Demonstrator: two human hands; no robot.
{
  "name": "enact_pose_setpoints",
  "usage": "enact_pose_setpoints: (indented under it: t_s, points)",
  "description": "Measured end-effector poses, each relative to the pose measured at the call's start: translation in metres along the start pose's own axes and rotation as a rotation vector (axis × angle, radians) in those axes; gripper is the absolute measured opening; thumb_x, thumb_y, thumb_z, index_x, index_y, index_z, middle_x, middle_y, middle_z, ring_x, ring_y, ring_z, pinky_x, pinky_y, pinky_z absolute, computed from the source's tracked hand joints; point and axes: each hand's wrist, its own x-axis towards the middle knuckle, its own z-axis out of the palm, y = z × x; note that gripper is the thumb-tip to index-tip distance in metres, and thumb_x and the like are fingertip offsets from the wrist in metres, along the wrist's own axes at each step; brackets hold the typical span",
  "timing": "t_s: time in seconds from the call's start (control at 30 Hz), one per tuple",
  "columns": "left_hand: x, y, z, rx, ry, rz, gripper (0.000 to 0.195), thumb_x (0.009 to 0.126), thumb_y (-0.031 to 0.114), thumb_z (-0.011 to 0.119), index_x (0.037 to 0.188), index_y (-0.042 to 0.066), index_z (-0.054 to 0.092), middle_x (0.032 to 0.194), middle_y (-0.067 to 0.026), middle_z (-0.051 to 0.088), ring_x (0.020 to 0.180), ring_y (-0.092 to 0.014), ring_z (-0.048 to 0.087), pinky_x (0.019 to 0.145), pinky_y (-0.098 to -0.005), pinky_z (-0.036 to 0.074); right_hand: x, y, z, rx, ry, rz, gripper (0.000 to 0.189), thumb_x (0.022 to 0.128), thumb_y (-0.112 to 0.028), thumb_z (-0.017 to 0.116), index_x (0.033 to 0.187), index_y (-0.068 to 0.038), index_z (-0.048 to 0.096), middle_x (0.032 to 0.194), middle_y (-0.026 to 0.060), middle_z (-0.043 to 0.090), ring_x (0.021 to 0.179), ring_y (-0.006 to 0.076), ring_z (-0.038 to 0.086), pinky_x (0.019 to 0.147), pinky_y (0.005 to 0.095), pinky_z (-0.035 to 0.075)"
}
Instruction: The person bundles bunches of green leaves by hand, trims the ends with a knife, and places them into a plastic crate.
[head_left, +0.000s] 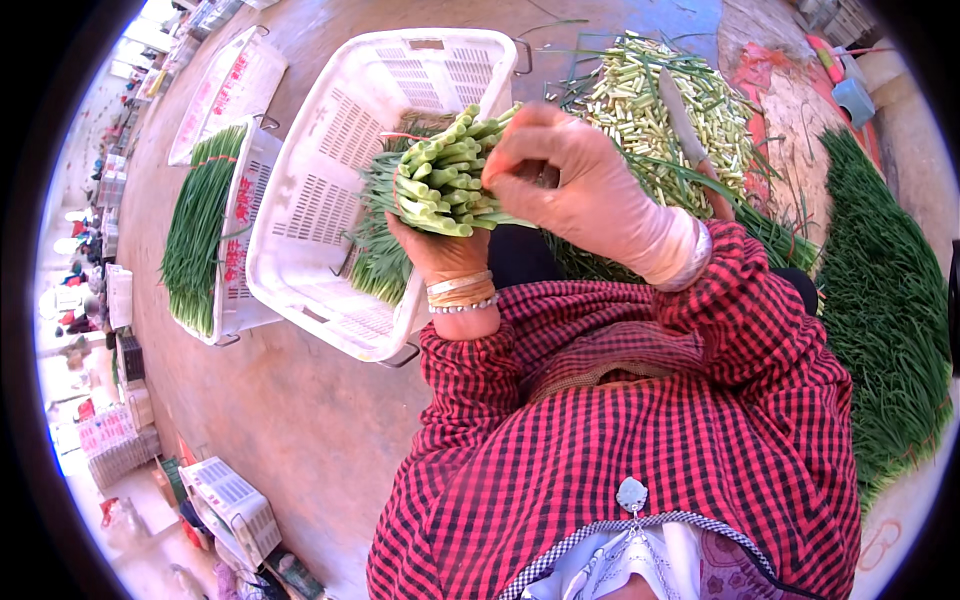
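Note:
My left hand (442, 251) grips a bundle of green stalks (446, 176), cut ends facing up, a thin red band around it. The bundle is over a white plastic crate (319, 142), where more leafy greens (379, 274) lie. Close to the bundle's right side is my right hand (559, 176), in a pale glove, its fingers curled and slightly blurred; whether they pinch a stalk cannot be told. A knife (679, 120) with a wooden handle rests on the heap of cut stalk pieces (630, 94) to the right.
A second white crate (251, 180) holds long green stems (202, 225) at the left. A large pile of leafy greens (877, 322) lies at the right, beside a blue container (853, 101). Another white crate (232, 502) stands lower left. Stacked crates and people are farther off.

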Motion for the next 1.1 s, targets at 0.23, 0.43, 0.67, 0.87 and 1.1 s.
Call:
enact_pose_setpoints:
  t_s: [0.23,0.43,0.67,0.87,1.1]
  points:
    - [0.004,0.005,-0.015,-0.366,-0.264,-0.187,0.076,0.093,0.066,0.029,0.147,0.013,0.041,0.149,-0.0121,0.043,0.134,-0.034,0.042,0.111,-0.0515,0.036,0.0,-0.009,-0.004,-0.502,-0.028,-0.53,0.017,0.071,-0.011,0.068,0.088,-0.015,0.07,0.112,0.002,0.062,0.106,0.0242,0.062,0.085,0.036,0.054]
    - [0.002,0.007,-0.028,-0.356,-0.286,-0.203,0.076,0.095,0.065,0.029,0.146,0.009,0.04,0.148,-0.0141,0.044,0.132,-0.034,0.044,0.11,-0.0512,0.037,0.007,-0.005,-0.004,-0.659,-0.13,-0.61,0.013,0.074,-0.016,0.064,0.085,-0.014,0.069,0.112,0.0023,0.062,0.103,0.0229,0.063,0.084,0.0351,0.055]
    - [0.003,0.004,-0.018,-0.112,0.098,-0.04,0.074,0.095,0.062,0.04,0.143,0.006,0.043,0.144,-0.0149,0.048,0.129,-0.032,0.049,0.107,-0.0463,0.043,0.015,-0.003,-0.007,-0.63,-0.145,-0.642,0.01,0.073,-0.018,0.063,0.081,-0.013,0.067,0.103,0.0022,0.061,0.096,0.0206,0.063,0.08,0.0337,0.055]
    - [0.003,0.003,-0.007,-0.128,0.173,-0.049,0.071,0.095,0.059,0.046,0.142,0.005,0.044,0.143,-0.0143,0.049,0.128,-0.032,0.05,0.107,-0.0463,0.044,0.015,-0.006,-0.006,-0.685,-0.218,-0.665,0.011,0.07,-0.012,0.064,0.082,-0.011,0.064,0.1,0.0016,0.06,0.094,0.0213,0.061,0.076,0.0343,0.055]
    - [0.009,0.006,-0.015,-0.154,0.142,-0.049,0.067,0.096,0.056,0.047,0.14,0.005,0.047,0.14,-0.0129,0.053,0.125,-0.032,0.053,0.106,-0.048,0.044,0.009,-0.007,-0.017,-0.696,-0.086,-0.723,0.008,0.073,-0.015,0.062,0.079,-0.01,0.063,0.088,0.0022,0.059,0.089,0.0192,0.062,0.075,0.0319,0.054]
